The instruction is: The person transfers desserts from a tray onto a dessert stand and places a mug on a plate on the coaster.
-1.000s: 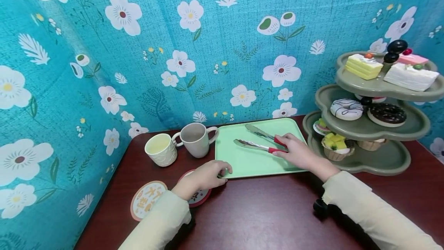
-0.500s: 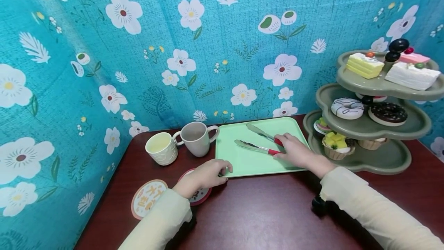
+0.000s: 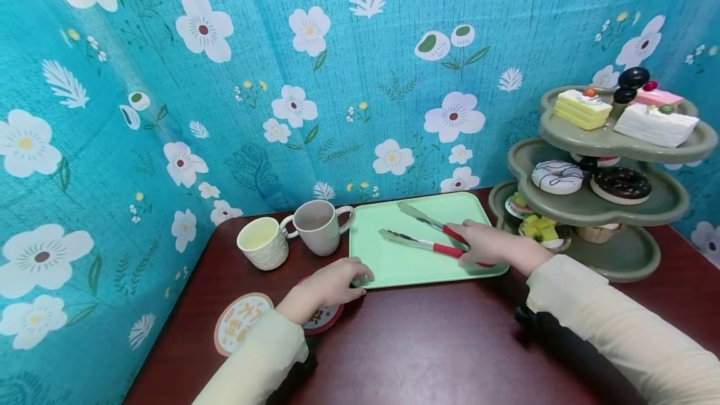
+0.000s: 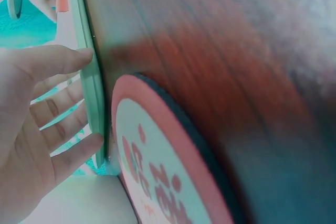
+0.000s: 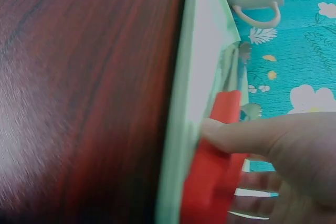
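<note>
Working remotely, I see the right hand [image 3: 485,241] grip red-handled metal tongs [image 3: 447,250] over the pale-green rectangular tray [image 3: 405,270], while the left hand [image 3: 332,283], fingers loosely spread, touches its near-left corner, apparently steadying it.

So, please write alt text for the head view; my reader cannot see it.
A person's right hand holds spread red-handled tongs over a green tray; the left hand holds its near left corner. A cream cup and grey mug stand left, a tiered stand of cakes and doughnuts right.
</note>
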Motion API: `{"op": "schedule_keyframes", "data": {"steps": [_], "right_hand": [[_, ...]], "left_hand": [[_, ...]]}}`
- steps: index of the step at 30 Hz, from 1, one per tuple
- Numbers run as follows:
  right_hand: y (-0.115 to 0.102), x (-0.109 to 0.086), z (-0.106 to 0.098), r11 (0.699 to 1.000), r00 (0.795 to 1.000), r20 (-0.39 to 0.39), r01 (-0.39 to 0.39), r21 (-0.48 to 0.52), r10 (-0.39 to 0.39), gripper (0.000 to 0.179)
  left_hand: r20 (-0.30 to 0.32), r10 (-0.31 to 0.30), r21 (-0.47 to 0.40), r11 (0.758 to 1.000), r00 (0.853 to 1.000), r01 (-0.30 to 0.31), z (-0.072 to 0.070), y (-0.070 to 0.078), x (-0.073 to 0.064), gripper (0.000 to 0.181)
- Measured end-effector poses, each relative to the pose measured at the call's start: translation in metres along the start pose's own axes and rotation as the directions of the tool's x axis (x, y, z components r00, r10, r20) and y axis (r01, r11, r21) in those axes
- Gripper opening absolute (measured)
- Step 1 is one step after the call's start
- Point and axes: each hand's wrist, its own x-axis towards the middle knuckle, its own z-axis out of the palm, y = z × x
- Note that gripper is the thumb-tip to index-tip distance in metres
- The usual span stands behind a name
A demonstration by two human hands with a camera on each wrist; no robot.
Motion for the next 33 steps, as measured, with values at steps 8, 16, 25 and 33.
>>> {"op": "schedule_keyframes", "data": {"steps": [8, 16, 25, 33], "right_hand": [[0.007, -0.008, -0.012, 0.997, 0.997, 0.024, 0.074, -0.018, -0.074, 0.065], [-0.004, -0.014, -0.022, 0.981, 0.979, -0.068, 0.187, -0.045, -0.190, 0.051], [-0.052, -0.009, 0.004, 0.902, 0.899, -0.073, 0.432, -0.010, -0.432, 0.042], [-0.098, 0.002, 0.036, 0.884, 0.883, 0.058, 0.465, 0.043, -0.467, 0.040]], "left_hand": [[-0.077, -0.009, -0.024, 1.000, 0.997, 0.007, -0.012, -0.008, -0.020, 0.030], [-0.062, -0.189, -0.088, 0.979, 0.980, 0.183, -0.027, -0.020, -0.044, 0.037], [-0.073, -0.376, -0.056, 0.926, 0.924, 0.372, -0.021, -0.042, -0.071, 0.040], [-0.071, -0.427, -0.119, 0.901, 0.901, 0.418, -0.027, -0.059, -0.085, 0.046]]}}
